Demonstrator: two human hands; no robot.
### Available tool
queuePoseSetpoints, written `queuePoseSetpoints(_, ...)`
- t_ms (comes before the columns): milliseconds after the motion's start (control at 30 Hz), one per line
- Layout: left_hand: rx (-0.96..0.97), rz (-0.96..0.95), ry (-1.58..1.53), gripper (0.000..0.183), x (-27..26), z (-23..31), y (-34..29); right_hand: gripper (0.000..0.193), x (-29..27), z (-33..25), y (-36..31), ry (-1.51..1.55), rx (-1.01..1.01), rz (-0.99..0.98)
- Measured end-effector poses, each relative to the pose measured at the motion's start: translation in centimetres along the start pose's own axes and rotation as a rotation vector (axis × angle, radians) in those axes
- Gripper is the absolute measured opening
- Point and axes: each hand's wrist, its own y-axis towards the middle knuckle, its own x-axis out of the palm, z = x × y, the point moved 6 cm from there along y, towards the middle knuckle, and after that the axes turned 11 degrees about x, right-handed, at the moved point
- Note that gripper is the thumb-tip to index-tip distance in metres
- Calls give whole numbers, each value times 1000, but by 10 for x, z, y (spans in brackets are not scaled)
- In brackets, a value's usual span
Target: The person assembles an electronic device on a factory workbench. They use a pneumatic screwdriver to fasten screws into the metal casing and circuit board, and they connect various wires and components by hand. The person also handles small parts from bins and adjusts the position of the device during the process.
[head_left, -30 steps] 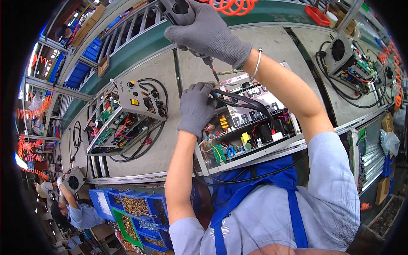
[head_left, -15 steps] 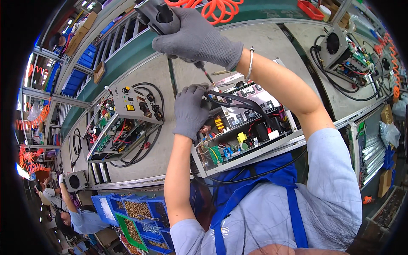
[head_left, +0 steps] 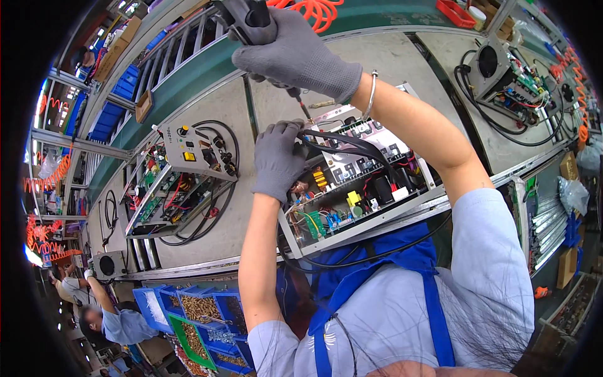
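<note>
My right hand (head_left: 295,53), in a grey glove, is shut on the grip of a dark powered screwdriver (head_left: 248,16) hanging from an orange coiled hose (head_left: 314,9). Its bit (head_left: 301,107) points down into the far end of an open electronics chassis (head_left: 358,188) in front of me. My left hand (head_left: 276,157), also gloved, presses on black cables (head_left: 352,147) at the chassis's far left corner, next to the bit. The chassis holds circuit boards, yellow and blue parts and black blocks.
A second open unit (head_left: 182,182) with a grey front panel and black cables lies to the left. Another unit with a fan (head_left: 502,75) sits at the far right. Blue and green bins of screws (head_left: 201,311) stand at the lower left, beside another worker (head_left: 116,320).
The view has shifted slightly; my right hand with the screwdriver has come lower and closer to the chassis. My left hand stays on the cables.
</note>
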Motion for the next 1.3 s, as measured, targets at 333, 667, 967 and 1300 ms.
queuePoseSetpoints(333, -60, -71, -23, 49, 0, 1, -2, 37, 5, 24, -2, 11, 120, 16)
queuePoseSetpoints(667, 3, -27, -12, 49, -1, 6, 1, 30, -18, -13, -16, 274, -82, -62)
queuePoseSetpoints(967, -96, 163, -264, 68, -29, -14, -22, 38, -183, 20, -82, -701, -91, 152)
queuePoseSetpoints(1300, -314, 208, -522, 60, 77, -130, -70, 46, -330, 281, -259, -1125, 874, 135)
